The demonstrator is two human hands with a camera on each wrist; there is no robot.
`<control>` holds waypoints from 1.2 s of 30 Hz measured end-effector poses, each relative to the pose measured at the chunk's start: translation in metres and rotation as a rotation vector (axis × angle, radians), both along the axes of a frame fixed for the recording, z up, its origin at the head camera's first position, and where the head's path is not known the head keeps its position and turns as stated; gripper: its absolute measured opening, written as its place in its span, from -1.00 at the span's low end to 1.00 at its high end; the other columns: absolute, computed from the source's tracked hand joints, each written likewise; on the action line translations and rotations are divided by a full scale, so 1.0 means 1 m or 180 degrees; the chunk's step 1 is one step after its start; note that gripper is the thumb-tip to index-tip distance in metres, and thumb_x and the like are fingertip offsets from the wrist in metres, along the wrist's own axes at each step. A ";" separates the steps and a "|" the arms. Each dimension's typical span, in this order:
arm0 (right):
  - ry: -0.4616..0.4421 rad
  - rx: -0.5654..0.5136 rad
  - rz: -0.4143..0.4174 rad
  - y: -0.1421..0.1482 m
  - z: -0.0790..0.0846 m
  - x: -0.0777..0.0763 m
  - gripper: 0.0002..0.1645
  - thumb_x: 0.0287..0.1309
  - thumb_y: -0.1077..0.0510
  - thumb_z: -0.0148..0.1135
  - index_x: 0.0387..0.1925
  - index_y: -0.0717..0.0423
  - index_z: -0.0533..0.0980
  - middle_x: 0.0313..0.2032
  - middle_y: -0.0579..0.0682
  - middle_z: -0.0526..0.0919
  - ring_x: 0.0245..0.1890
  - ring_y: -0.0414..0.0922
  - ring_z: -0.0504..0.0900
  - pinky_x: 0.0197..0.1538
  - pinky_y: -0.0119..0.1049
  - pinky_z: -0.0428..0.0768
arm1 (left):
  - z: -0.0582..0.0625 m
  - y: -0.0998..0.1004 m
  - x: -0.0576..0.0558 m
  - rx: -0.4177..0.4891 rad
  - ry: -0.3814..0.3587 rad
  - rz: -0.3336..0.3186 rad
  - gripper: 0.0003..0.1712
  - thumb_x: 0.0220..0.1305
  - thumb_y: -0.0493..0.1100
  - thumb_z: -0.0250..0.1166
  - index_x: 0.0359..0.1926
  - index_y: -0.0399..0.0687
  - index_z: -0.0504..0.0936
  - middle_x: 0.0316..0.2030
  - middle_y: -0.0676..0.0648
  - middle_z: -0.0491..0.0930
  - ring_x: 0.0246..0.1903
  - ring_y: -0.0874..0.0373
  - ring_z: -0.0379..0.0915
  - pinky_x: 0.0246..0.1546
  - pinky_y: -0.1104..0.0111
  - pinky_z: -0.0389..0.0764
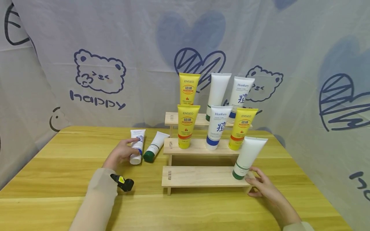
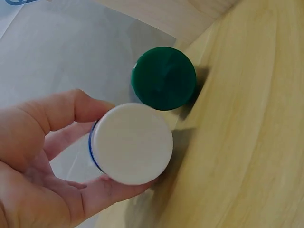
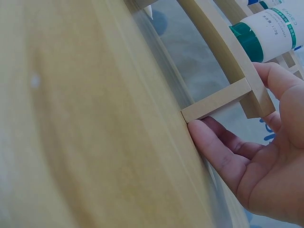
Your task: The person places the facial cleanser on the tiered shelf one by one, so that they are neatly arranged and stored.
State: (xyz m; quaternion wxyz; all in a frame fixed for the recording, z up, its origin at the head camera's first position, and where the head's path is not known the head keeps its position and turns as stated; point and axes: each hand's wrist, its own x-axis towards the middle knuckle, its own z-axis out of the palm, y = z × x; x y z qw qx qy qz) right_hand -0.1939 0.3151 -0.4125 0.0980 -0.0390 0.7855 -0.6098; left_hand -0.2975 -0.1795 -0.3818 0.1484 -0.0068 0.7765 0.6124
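Note:
On the left of the table my left hand (image 1: 123,150) grips a white squeeze tube (image 1: 138,141) with a blue band; the tube lies on its side. In the left wrist view, thumb and fingers flank its white cap (image 2: 133,144). Beside it lies a white tube with a green cap (image 1: 149,156). My right hand (image 1: 264,185) holds the right end of the lowest step of a wooden display rack (image 1: 199,175), its fingers around the step's edge and by its leg (image 3: 216,101). Just above these fingers a white tube with a green cap (image 1: 249,156) stands cap down on that step.
On the middle step stand a yellow tube (image 1: 188,125), a white and blue tube (image 1: 218,126) and another yellow tube (image 1: 243,126). The top step bears a yellow tube (image 1: 189,88) and two white tubes. A printed cloth (image 1: 138,29) hangs behind the table (image 1: 138,208).

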 end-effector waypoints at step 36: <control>0.0012 -0.0058 -0.0113 0.000 -0.002 0.000 -0.67 0.17 0.13 0.07 -0.10 -0.33 0.27 -0.17 0.21 0.40 -0.28 -0.05 0.51 -0.29 -0.06 0.57 | 0.003 0.008 0.016 0.0256 0.1144 0.0261 -0.15 -0.10 -0.34 0.39 0.27 -0.04 0.25 0.08 -0.36 0.30 -0.11 -0.05 0.36 -0.26 0.35 0.52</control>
